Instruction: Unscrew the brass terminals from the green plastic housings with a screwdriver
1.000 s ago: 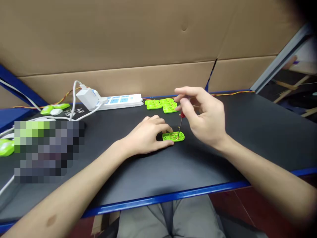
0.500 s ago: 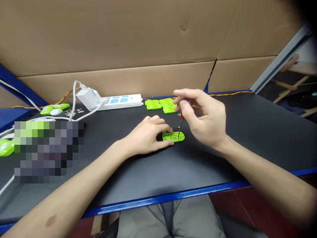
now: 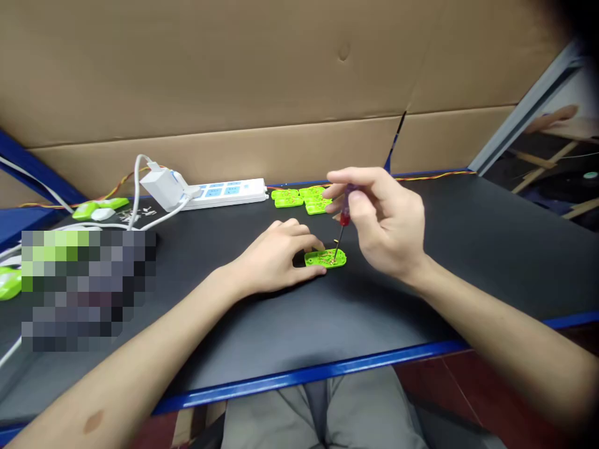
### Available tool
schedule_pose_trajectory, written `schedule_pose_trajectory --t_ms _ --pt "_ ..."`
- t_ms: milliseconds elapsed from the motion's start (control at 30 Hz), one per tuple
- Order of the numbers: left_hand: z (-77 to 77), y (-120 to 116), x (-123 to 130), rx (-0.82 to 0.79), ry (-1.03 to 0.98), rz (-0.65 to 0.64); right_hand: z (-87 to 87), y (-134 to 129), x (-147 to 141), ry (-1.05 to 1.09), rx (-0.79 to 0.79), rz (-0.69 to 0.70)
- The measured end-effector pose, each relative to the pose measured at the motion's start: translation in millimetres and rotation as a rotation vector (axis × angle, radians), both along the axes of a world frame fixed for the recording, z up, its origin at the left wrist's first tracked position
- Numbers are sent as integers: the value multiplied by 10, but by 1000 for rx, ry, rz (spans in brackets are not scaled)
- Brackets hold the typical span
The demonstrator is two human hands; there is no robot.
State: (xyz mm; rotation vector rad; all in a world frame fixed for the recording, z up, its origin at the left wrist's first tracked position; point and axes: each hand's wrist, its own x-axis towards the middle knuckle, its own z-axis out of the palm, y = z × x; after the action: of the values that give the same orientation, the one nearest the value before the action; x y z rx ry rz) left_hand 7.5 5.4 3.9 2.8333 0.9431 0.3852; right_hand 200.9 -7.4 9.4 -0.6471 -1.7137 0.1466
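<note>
A small green plastic housing [image 3: 314, 259] with tiny metal parts inside lies flat on the black table. My left hand [image 3: 282, 257] grips its left end between thumb and fingers, pressing it to the tabletop. In my right hand [image 3: 390, 221] is a screwdriver [image 3: 345, 215] with a dark red handle, held almost upright. Its thin shaft reaches down into the right part of the housing, where the tip touches the small brass-coloured parts. Just behind the housing lies a tiny yellowish piece [image 3: 336, 241].
Several similar green housings [image 3: 287, 198] sit at the back, right of a white power strip [image 3: 224, 194] with a plugged-in charger [image 3: 161, 187]. White cables, small white bits [image 3: 145, 212] and green-and-white pieces [image 3: 87, 210] are at left, near a blurred-out patch. Another person's hand [image 3: 556, 117] shows far right.
The fingers of my right hand have shifted on the screwdriver, so more of its red handle shows. Its tip stays in the housing. My left hand keeps its hold; the view has moved slightly.
</note>
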Motion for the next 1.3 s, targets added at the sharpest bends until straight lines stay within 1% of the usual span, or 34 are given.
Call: schedule_pose_trajectory --t_ms 100,233,300,367,433,500,633,700,867,900,967,1033,1100,1167,1300 --pt "-2 7 -5 3 5 4 7 6 -2 31 -43 23" --pt "2 3 -6 2 5 5 26 8 -21 -56 29 -45" --pt "3 -1 -4 4 6 5 22 -1 -25 -75 40 -53" --pt "4 -3 -2 7 8 5 9 -10 -18 -55 -17 -21" --pt "5 -3 0 12 9 5 -5 -9 -7 -14 -84 39" --pt "7 -2 0 10 13 6 -8 1 -1 15 -104 65" --pt "11 -2 -5 -1 12 7 9 11 -15 -20 -15 -33" --pt "12 -2 -7 3 7 6 9 -2 -26 -38 -7 -47" --pt "20 1 -1 0 13 -2 -10 -32 -25 89 -103 73" --pt "23 2 2 0 13 -1 -6 -30 -23 99 -108 80" --pt "28 3 8 1 11 1 8 -17 -22 81 -89 40" --pt "29 3 9 -1 9 0 23 -3 -25 33 -34 -21" --pt "27 2 6 -2 11 5 26 2 -31 -2 7 -51" --pt "24 1 3 -4 14 8 14 -4 -34 0 -23 -38" --pt "27 0 3 -12 21 5 -8 -20 -25 70 -130 52"
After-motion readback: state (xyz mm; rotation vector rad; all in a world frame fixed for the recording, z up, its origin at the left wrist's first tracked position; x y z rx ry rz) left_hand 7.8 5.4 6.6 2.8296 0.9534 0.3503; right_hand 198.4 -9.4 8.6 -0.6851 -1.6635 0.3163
